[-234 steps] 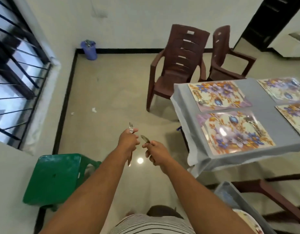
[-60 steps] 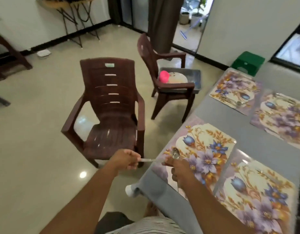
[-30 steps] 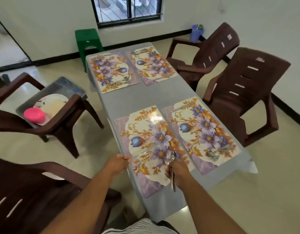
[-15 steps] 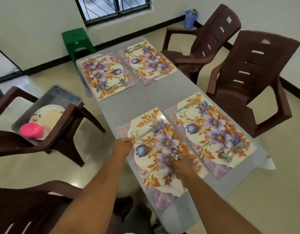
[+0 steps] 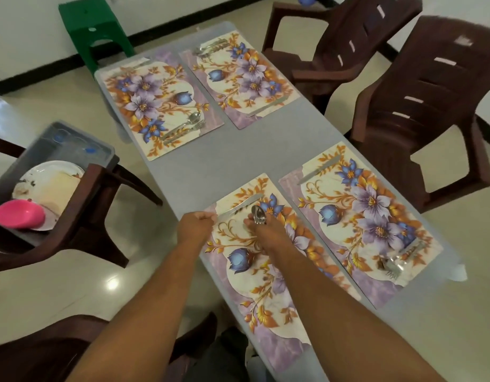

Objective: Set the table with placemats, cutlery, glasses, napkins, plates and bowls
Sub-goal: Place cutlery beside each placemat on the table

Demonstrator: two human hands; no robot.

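Four floral placemats lie on the grey table [image 5: 210, 166]. My left hand [image 5: 195, 226] is curled at the near placemat's [image 5: 266, 271] far left corner and holds the handle end of a knife [image 5: 242, 206] that lies across the mat's far edge. My right hand [image 5: 263, 234] rests over the same mat and grips a spoon [image 5: 258, 214], bowl pointing away; a fork seems to sit behind it. The other three mats carry cutlery: a spoon and fork [image 5: 188, 124] on the far left one, a fork [image 5: 392, 268] and a knife [image 5: 318, 170] on the right one.
A grey bin [image 5: 73, 144] with plates [image 5: 42, 180] and a pink bowl [image 5: 19, 217] sits on a brown chair [image 5: 81, 216] at the left. Two brown chairs [image 5: 431, 106] stand along the table's right side. A green stool [image 5: 92, 26] is at the far end.
My left hand has lowered the knife onto the near placemat's far edge. My right hand has moved forward over the mat with the spoon. The view has drawn closer to the table.
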